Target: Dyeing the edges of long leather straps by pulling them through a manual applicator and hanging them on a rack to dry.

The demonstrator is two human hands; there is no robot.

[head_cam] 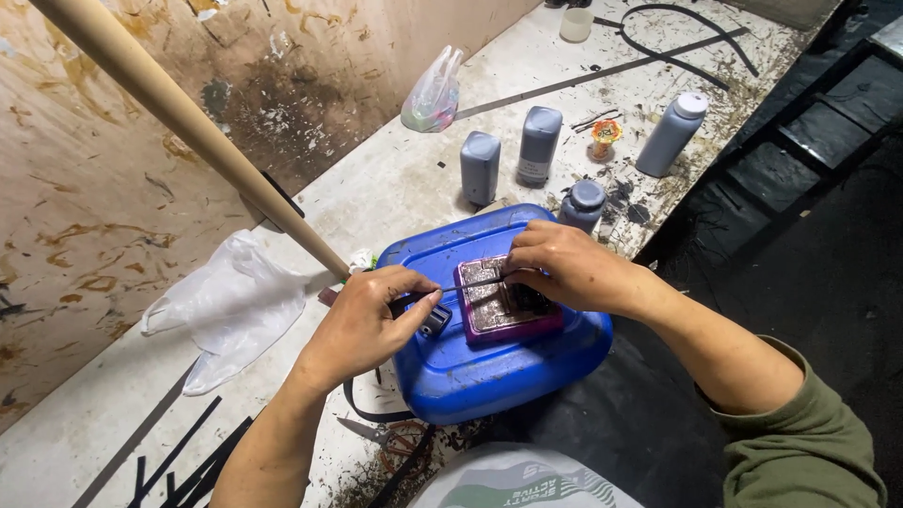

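Blue jerrycan [470,376], lying flat at centre. Purple block [503,315] atop it. Left hand [362,325], 8 o'clock of the block, and right hand [564,268], 2 o'clock, each pinch one end of a thin dark strip [470,284] above the block.

Block [508,315] lies on canister [489,367], bottles [538,146] behind.

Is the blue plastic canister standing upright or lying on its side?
Lying on its side: the blue canister shows its broad face upward, and the purple block rests on it.
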